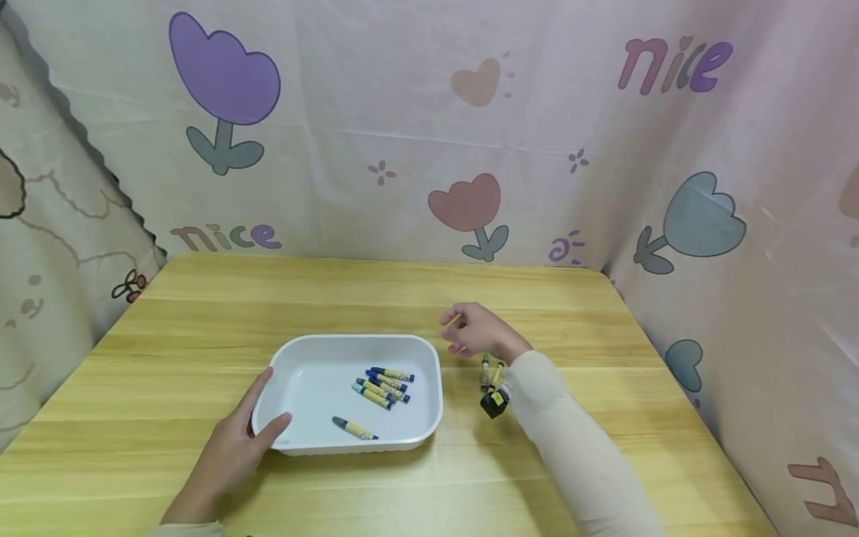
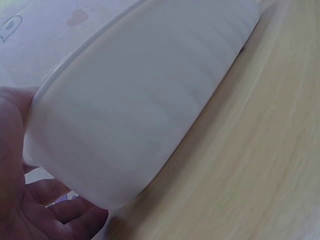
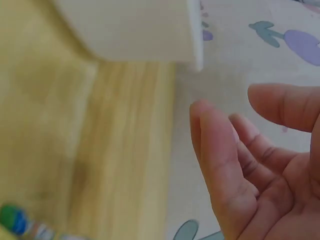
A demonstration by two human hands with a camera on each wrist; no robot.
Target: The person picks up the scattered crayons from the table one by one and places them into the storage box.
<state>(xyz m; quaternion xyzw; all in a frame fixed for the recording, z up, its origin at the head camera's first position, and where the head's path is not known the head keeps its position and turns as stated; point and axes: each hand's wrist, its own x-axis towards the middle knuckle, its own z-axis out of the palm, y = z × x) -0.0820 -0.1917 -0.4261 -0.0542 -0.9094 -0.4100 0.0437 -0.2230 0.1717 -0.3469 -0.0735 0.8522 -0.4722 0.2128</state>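
Observation:
A white plastic tray [image 1: 349, 343] stands on the table with several yellow-wrapped crayons [image 1: 385, 388] inside; one grey-tipped crayon [image 1: 354, 428] lies apart near its front wall. My left hand [image 1: 235, 436] grips the tray's left end, thumb over the rim and fingers along the outside. Raised beside the tray's right end, my right hand [image 1: 476, 330] has its fingers loosely bent. Between its thumb and fingertips [image 3: 200, 107] there is nothing. Just below that wrist lie a green-tipped crayon [image 1: 485, 373] and another yellow-wrapped crayon [image 1: 497, 374], partly by the sleeve.
A small black object with a yellow patch [image 1: 494, 403] sits at the near end of those two crayons; its kind is unclear. The wood-grain table [image 1: 376, 298] reaches back to a flower-printed curtain [image 1: 362, 201], which also hangs along both sides.

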